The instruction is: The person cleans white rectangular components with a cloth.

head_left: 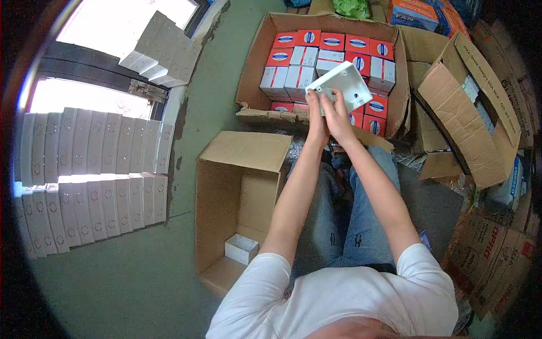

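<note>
In front of me, over the packed carton, I hold a white plastic electrical box (351, 85), tilted with its open side towards me. My left hand (317, 120) grips its lower left corner. Close beside it, my right hand (337, 116) has its fingers on the same corner. Below the electrical box stands a cardboard carton (248, 56) filled with rows of small red-and-white boxes (332, 40). Nearer to me on the left, an open cardboard box (217, 195) has one small white open box (241, 248) inside.
Two rows of white electrical boxes (96, 141) stand on the left, with another stack (161, 51) above them. At the right are an open carton (468, 113) and flattened cardboard (491, 260). Orange-and-blue packages (415, 14) sit at the back.
</note>
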Available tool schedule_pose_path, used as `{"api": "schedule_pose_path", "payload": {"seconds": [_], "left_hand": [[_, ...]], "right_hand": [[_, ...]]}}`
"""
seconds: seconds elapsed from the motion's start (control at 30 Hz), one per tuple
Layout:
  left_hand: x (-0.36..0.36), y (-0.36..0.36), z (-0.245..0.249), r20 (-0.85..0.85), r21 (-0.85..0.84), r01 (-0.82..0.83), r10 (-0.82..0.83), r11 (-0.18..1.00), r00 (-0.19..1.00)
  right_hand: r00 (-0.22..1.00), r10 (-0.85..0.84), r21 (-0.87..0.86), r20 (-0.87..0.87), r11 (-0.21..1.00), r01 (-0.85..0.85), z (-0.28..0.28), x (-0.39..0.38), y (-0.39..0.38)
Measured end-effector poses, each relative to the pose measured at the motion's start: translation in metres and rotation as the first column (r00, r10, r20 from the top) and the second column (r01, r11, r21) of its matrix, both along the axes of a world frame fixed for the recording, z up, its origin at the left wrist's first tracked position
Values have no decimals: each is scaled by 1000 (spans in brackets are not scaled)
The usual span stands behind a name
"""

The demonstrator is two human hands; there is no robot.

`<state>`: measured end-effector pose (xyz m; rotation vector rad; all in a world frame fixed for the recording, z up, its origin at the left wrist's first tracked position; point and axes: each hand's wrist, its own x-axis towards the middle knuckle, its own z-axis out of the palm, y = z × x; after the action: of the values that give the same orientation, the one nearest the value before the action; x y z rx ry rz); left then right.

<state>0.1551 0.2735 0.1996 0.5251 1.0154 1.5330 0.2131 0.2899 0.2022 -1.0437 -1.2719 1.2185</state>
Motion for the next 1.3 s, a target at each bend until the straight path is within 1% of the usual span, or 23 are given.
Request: {"api": "schedule_pose_path", "payload": {"seconds": [0.03, 0.1, 0.13, 0.17, 0.2, 0.23, 0.3, 0.33, 0.37, 0.4, 0.43, 0.47, 0.5, 0.6, 0.7, 0.73, 0.83, 0.93, 1.03, 1.07, 1.17, 1.2, 1.3], "left_hand": [[-2, -2, 2, 113, 7, 53, -54, 999, 992], [-10, -1, -3, 162, 18, 42, -45, 999, 986], [-16, 0, -7, 185, 25, 34, -38, 999, 982], [-19, 0, -11, 208, 32, 23, -29, 999, 978], [-16, 1, -5, 196, 11, -72, 68, 997, 978], [-16, 1, -3, 204, 1, -69, 67, 998, 977], [-15, 3, -2, 218, -18, -57, 60, 998, 974], [-16, 6, -12, 185, -26, -70, 74, 997, 980], [-17, 10, -27, 149, -33, -81, 85, 996, 985], [-18, 12, -35, 114, -39, -91, 95, 995, 989], [-2, -2, 10, -90, -148, -194, 182, 970, 979], [-5, 5, -5, -58, -134, -169, 162, 977, 985], [-6, 10, -9, -26, -120, -143, 141, 982, 990], [-5, 15, -21, -242, -155, -185, 144, 971, 960], [-5, 15, -19, 47, -100, -180, 185, 979, 982], [1, 8, -4, 80, -102, -221, 229, 970, 970], [-4, 12, -15, 58, -89, -190, 195, 978, 979], [-3, 15, -21, -43, -119, -223, 220, 968, 975], [-1, 17, -28, -127, -88, -218, 206, 972, 970], [0, 16, -32, -66, -117, -239, 232, 964, 970], [2, 14, -35, -98, -125, -225, 214, 966, 972], [6, 9, -21, -148, -121, -262, 244, 957, 958], [5, 9, -17, -189, -103, -274, 251, 956, 949]], "right_hand": [[989, 66, 23, 129, 997, -70, 4, 2, -2], [906, 185, 40, 381, 976, -216, 18, 9, -11], [882, 156, 154, 444, 957, -247, 19, 10, -11], [854, 161, 136, 495, 956, -259, 22, 10, -12], [822, 165, 117, 545, 956, -270, 24, 10, -13], [787, 169, 97, 593, 956, -278, 25, 11, -13], [869, 166, 22, 466, 980, -199, 21, 10, -12], [904, 155, -19, 399, 987, -161, 17, 8, -10], [964, 147, -66, 223, 989, -136, 7, 5, -6], [992, 124, -116, 40, 986, -118, -8, 2, 1], [986, 88, -167, -142, 980, -111, -3, 0, 3], [966, 21, -287, -257, 953, -97, 2, 3, -1], [937, -34, -334, -347, 938, -90, -2, 1, 0], [791, -211, -478, -574, 871, -114, -11, -1, 5], [615, -323, -589, -719, 753, -293, -13, 5, 16], [586, -318, -589, -745, 725, -356, -11, 8, 16], [604, -371, -631, -706, 716, -298, -4, 11, 17], [573, -381, -607, -726, 746, -274, -3, 14, 18], [535, -429, -595, -727, 783, -181, 4, 19, 17], [489, -430, -565, -759, 808, -167, 7, 24, 18], [459, -383, -475, -802, 874, -99, 4, 35, 29], [495, -373, -495, -785, 857, -139, 7, 34, 26], [661, -314, -489, -682, 867, -93, 20, 21, 10]]}}
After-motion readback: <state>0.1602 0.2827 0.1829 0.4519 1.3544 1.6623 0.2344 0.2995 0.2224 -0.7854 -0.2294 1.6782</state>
